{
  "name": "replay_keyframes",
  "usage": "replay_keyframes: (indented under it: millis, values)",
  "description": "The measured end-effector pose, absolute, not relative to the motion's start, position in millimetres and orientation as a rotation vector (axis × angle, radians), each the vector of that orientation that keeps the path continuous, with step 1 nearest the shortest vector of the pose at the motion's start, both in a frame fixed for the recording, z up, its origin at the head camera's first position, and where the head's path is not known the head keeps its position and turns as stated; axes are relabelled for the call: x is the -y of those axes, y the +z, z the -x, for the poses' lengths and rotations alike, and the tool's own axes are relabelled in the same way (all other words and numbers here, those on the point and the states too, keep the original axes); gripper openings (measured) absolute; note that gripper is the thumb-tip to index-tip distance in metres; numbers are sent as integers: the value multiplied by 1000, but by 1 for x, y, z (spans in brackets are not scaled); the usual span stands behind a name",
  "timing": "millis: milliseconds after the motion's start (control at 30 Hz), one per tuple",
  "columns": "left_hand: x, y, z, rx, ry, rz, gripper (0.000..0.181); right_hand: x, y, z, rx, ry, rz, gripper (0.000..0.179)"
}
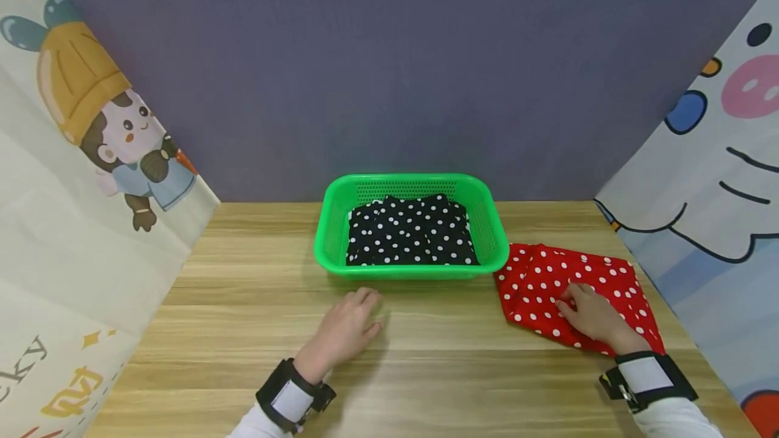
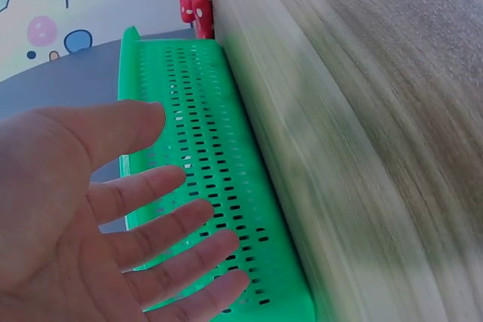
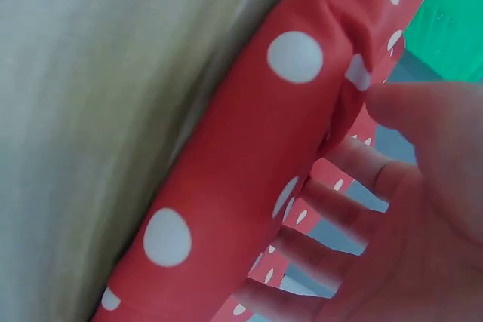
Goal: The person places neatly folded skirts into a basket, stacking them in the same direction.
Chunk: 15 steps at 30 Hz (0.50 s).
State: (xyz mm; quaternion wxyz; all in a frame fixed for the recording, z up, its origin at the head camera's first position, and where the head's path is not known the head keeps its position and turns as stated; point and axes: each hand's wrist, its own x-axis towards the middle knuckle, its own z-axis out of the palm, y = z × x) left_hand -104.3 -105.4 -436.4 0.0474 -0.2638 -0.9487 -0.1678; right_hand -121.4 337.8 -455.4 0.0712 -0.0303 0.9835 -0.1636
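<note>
My left hand (image 1: 343, 326) is held just in front of the green basket (image 1: 410, 272), fingers spread and relaxed, nothing in the grasp. The left wrist view shows that palm and its loose fingers (image 2: 173, 239) before the basket's perforated side. Inside the basket lies a black cloth with white dots (image 1: 410, 232). Over on the right, my right hand (image 1: 593, 316) rests on a red cloth with white dots (image 1: 548, 282), which lies folded on the table. In the right wrist view, thumb and fingertips touch the cloth beside a raised crease; the fingers stay fairly straight.
The wooden table (image 1: 243, 330) runs back to a dark grey-blue panel (image 1: 389, 73). Printed cartoon sheets stand along the left (image 1: 73, 255) and right (image 1: 718, 222) sides. The red cloth's left corner meets the basket's right front corner.
</note>
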Motion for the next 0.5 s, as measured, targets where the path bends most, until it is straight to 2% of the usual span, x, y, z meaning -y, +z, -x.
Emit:
replay_keyframes:
  millis: [500]
  values:
    - [99, -435, 102, 2923, -536, 845, 42, -333, -464, 89, -3062, -463, 204, 40]
